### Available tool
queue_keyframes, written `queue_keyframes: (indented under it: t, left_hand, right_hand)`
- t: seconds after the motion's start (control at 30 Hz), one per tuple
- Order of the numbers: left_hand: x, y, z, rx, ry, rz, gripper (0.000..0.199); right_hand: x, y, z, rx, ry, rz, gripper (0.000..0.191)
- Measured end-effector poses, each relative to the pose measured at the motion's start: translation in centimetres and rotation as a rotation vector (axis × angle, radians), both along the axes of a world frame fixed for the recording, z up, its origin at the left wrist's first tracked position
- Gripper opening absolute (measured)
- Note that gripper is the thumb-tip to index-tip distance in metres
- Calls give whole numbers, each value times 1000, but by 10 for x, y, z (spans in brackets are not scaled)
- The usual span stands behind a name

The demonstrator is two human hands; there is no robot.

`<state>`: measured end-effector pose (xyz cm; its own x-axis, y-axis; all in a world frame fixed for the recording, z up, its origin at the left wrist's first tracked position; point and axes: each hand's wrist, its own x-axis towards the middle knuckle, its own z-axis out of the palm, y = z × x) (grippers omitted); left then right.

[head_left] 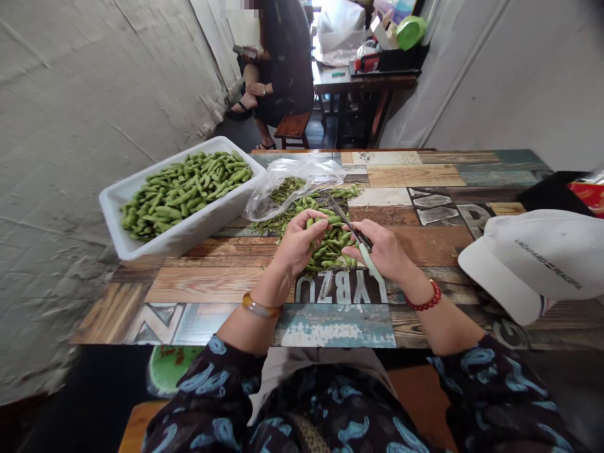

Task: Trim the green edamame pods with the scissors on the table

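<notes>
In the head view my left hand [302, 238] is closed around a few green edamame pods, which poke out between thumb and fingers. My right hand [380, 248] grips a pair of scissors [348, 220] with a pale green handle. The dark blades point up and left, close to the pods in my left hand. Beneath both hands lies a loose pile of edamame pods [330, 248] on the table. Small green trimmings [276, 223] are scattered behind my left hand, partly under a clear plastic bag [302, 173].
A white tub [189, 242] heaped with pods stands at the left. On the right are a white cap [542, 258] and a dark item with a red packet. Beyond the wood-patterned table [207, 283], a person [287, 63] sits on a stool beside a cluttered side table [363, 82].
</notes>
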<state>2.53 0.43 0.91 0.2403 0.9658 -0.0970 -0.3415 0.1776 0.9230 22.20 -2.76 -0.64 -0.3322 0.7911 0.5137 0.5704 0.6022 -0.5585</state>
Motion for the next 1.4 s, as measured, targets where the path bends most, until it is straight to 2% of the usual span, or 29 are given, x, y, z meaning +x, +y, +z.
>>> queue_keyframes:
  t: [0.13,0.27,0.37,0.47,0.6,0.7,0.8,0.9,1.0,1.23,1.4]
  left_hand:
    - [-4,5,4,-38,-72,1,35]
    - [-16,14,9,-56,-132,46,34]
    - [-24,18,11,-48,-54,75,34]
    - [-27,19,9,88,230,85,23]
    - [-26,19,1,430,779,19,10]
    - [-23,19,-7,521,1098,-41,7]
    - [-20,17,-13,575,1291,-54,10]
    - [-19,17,-16,621,1363,-81,11]
    - [-20,20,-16,592,1256,-69,9]
    - [-21,16,0,347,514,-63,18]
    - [-14,7,3,161,291,-67,26]
  right_hand:
    - [1,0,-1,-32,-24,-9,41]
    - [4,2,-1,-51,15,-82,40]
    - [7,3,1,-51,42,-112,40]
    - [8,3,1,-67,25,-107,40]
    - [7,3,-1,-80,21,-99,41]
    - [7,4,-3,-78,22,-101,42]
    - [8,4,-4,-75,4,-94,41]
    - [9,5,-5,-75,-15,-88,40]
    - [8,5,-6,-71,-12,-91,40]
    - [5,3,-4,-30,-25,-88,40]
    - [4,0,-2,-35,-88,-40,44]
